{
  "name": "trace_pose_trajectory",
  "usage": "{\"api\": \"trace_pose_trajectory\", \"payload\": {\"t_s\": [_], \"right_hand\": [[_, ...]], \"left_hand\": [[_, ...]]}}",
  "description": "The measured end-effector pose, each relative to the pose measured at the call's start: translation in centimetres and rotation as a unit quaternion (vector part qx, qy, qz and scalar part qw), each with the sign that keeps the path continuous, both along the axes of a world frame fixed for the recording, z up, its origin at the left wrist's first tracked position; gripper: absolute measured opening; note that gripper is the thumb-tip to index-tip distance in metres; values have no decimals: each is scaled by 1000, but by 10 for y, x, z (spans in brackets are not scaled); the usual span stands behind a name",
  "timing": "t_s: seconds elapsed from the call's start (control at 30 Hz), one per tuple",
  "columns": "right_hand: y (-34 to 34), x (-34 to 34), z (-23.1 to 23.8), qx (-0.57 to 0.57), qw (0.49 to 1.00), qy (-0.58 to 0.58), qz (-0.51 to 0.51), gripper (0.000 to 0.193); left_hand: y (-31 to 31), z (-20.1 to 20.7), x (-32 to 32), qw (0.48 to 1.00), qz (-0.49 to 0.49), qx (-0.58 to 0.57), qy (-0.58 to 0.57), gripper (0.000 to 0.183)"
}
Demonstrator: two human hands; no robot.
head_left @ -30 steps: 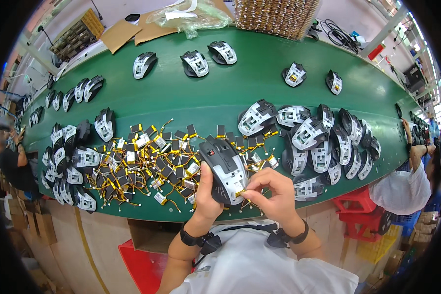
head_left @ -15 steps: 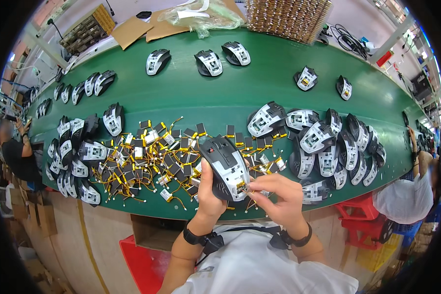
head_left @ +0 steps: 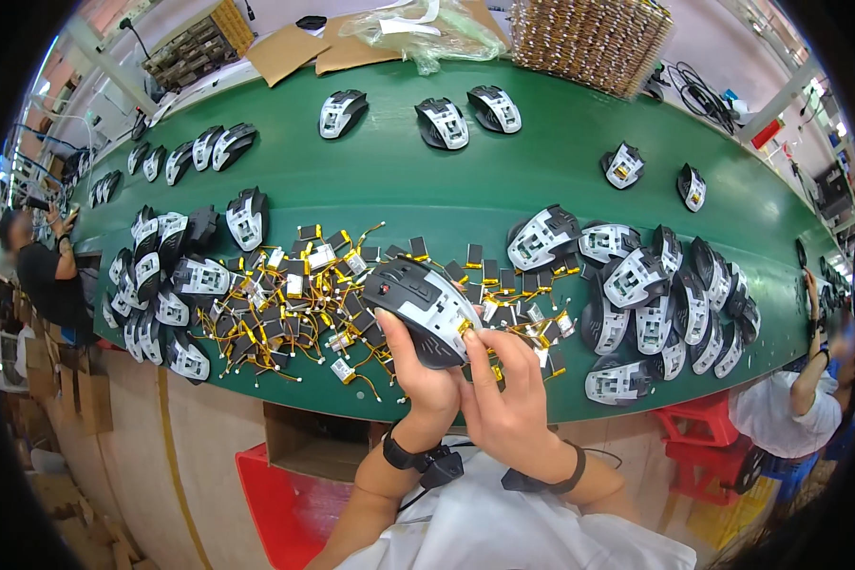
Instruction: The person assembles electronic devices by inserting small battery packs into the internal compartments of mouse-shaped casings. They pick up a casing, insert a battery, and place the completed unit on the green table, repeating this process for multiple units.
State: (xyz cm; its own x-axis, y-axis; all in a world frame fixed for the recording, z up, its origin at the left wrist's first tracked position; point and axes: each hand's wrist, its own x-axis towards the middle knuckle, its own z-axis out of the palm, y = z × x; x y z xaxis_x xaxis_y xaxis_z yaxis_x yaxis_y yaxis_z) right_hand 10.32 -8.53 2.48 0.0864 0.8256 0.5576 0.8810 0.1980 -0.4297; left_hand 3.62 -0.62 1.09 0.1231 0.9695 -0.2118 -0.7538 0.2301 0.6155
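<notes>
My left hand [head_left: 429, 385] is wrapped round the lower side of a black and grey computer mouse [head_left: 429, 302] with its top cover off, tilted above the green bench. The fingers of my right hand [head_left: 513, 399] are bent against the rear end of the mouse. Its index fingertip presses beside a small yellow-taped part [head_left: 465, 325] in the opening there; what the thumb touches is hidden. Behind and beneath the mouse spreads a heap of small flat battery packs [head_left: 294, 285], black or silver with yellow tape and yellow wires.
Similar open mice lie piled on the left [head_left: 199, 275] and on the right [head_left: 638, 277]. Several more stand along the far part of the green bench [head_left: 351, 176]. Cardboard, plastic wrap and a crate [head_left: 589, 43] sit at the back. Two people work at the far left and right.
The mouse has turned, its front swinging left. My right hand has gone from a pinch at its rear opening to pressing there with the index finger. The whole view has shifted slightly.
</notes>
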Motion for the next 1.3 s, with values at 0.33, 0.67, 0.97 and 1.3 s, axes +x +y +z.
{"api": "trace_pose_trajectory", "payload": {"t_s": [0.33,0.67,0.97,1.3], "right_hand": [[-2,6,-5,46,998,36,-3,41],[3,17,-5,30,982,153,104,50],[7,15,-6,48,996,56,54,48],[2,0,-7,63,993,-76,66,48]], "left_hand": [[-4,-8,-9,993,-79,43,-77,65],[11,-12,-24,977,-162,49,-131,70],[4,-11,-28,991,-113,46,-53,64],[28,-16,-46,986,-85,56,132,57]]}}
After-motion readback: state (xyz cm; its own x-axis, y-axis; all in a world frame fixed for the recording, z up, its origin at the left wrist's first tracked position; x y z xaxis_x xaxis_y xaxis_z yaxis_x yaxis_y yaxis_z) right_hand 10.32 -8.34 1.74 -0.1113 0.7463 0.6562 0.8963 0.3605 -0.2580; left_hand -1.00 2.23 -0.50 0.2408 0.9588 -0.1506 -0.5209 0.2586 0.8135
